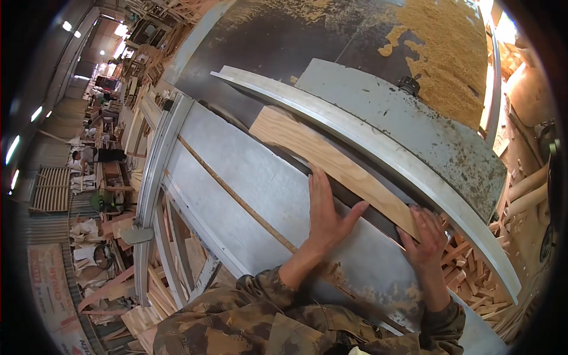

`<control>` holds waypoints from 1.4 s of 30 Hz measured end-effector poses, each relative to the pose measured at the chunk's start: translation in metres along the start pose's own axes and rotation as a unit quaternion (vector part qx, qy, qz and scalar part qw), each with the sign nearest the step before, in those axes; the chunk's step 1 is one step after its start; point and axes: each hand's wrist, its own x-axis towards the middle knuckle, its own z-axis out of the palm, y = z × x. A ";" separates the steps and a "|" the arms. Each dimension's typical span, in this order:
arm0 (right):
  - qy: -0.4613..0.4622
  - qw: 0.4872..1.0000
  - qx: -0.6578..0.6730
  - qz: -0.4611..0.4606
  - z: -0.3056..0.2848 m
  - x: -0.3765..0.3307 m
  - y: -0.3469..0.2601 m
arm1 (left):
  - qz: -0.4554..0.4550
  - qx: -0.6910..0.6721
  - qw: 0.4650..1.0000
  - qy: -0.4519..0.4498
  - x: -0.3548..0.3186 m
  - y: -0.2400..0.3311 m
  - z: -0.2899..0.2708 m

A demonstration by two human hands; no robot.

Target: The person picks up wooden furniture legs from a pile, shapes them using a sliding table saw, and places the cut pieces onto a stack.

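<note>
A pale, bare wooden board (337,163) lies at a slant on the grey metal machine table (242,171), alongside a long metal fence (355,115). My left hand (327,219) is open, fingers stretched forward and thumb spread to the right, with its fingertips against the board's near edge. At the board's right end, my right hand (427,239) has its fingers over the far corner and its thumb on the near side. A dark strip of the table shows between the board and my left palm. Any blade is hidden from view.
Sawdust (444,65) covers part of the dark surface beyond the fence, beside its grey painted bracket (402,124). A narrow groove (231,198) runs along the metal table. Wood offcuts (473,266) are heaped below right. Far left, another person (97,155) is among stacked timber.
</note>
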 end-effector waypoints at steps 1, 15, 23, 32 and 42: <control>-0.008 1.000 -0.005 0.007 -0.001 -0.001 0.001 | -0.001 0.001 1.000 -0.004 -0.001 0.000 0.001; -0.028 0.999 0.038 0.003 0.001 0.000 0.012 | -0.037 -0.047 0.998 -0.015 0.000 -0.005 -0.001; -0.005 0.999 0.034 0.016 0.008 0.005 0.006 | -0.045 -0.095 0.994 0.005 0.007 -0.010 0.003; -0.055 0.998 0.001 0.025 0.001 0.014 -0.001 | -0.020 -0.069 0.997 0.040 0.007 -0.013 0.000; -0.035 0.999 -0.019 0.032 0.017 0.013 -0.010 | -0.005 -0.038 0.996 0.080 0.008 -0.027 0.007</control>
